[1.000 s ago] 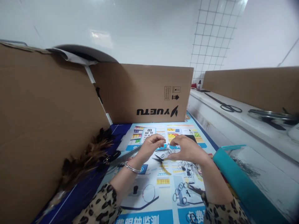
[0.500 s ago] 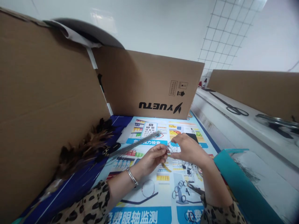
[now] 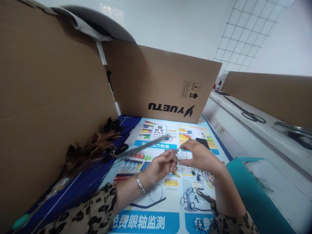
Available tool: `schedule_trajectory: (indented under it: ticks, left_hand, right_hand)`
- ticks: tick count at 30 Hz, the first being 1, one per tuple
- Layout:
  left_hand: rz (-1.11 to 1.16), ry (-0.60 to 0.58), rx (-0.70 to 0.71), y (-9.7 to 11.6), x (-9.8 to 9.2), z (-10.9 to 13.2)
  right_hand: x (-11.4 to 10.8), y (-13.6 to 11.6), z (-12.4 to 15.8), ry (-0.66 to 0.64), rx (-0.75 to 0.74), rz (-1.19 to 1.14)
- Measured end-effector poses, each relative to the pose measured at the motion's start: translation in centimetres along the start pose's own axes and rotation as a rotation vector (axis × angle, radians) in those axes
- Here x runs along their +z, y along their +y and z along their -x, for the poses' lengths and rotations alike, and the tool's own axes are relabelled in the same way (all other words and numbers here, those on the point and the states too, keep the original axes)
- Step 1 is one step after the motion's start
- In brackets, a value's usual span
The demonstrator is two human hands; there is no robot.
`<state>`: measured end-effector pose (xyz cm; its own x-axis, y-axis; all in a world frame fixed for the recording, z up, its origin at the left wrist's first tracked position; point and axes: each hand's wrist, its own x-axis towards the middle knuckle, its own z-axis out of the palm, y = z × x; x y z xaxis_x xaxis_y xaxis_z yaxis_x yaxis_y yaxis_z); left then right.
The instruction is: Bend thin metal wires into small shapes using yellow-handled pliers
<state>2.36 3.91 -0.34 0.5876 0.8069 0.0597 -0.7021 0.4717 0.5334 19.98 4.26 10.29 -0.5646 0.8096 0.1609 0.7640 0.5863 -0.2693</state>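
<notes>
The left hand (image 3: 162, 165) and right hand (image 3: 198, 156) are each closing a fingertip grip on the wire piece (image 3: 180, 154), at its 9 and 3 o'clock, above the tabletop (image 3: 151, 208). This is looking like fine bending work, and any further twist is calling for steady pinching.

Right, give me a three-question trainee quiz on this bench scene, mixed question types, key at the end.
1. True or false: the left hand and right hand pinch a thin wire piece between their fingertips.
2. What lies along the cardboard wall on the left? A) feather duster B) hammer C) paint roller
3. Fill in: the left wrist wears a silver ____.
Key: 1 true; 2 A; 3 bracelet.
</notes>
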Motion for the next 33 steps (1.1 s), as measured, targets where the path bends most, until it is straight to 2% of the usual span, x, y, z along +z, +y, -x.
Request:
schedule_trajectory:
  ticks: [5, 11, 19, 22, 27, 33]
  left_hand:
    - [0.015, -0.004, -0.032, -0.1, 0.2, 0.4]
    - [-0.061, 0.067, 0.013, -0.6, 0.3, 0.5]
    - [-0.519, 0.256, 0.367, -0.4, 1.8, 1.4]
    - [-0.641, 0.265, 0.423, -0.2, 2.2, 1.5]
    - [-0.618, 0.235, 0.365, -0.3, 2.3, 1.5]
    - [-0.251, 0.139, 0.156, -0.4, 3.0, 2.0]
  right_hand:
    - [-0.4, 1.2, 0.0, -0.020, 0.037, -0.059]
    - [-0.9, 2.0, -0.1, -0.058, 0.031, -0.177]
    - [-1.8, 1.8, 0.1, -0.065, -0.019, -0.232]
    - [-1.9, 1.6, 0.1, -0.073, -0.039, -0.213]
    - [-1.9, 0.5, 0.1, -0.056, -0.065, -0.164]
    - [-1.7, 0.0, 0.0, -0.096, -0.081, -0.170]
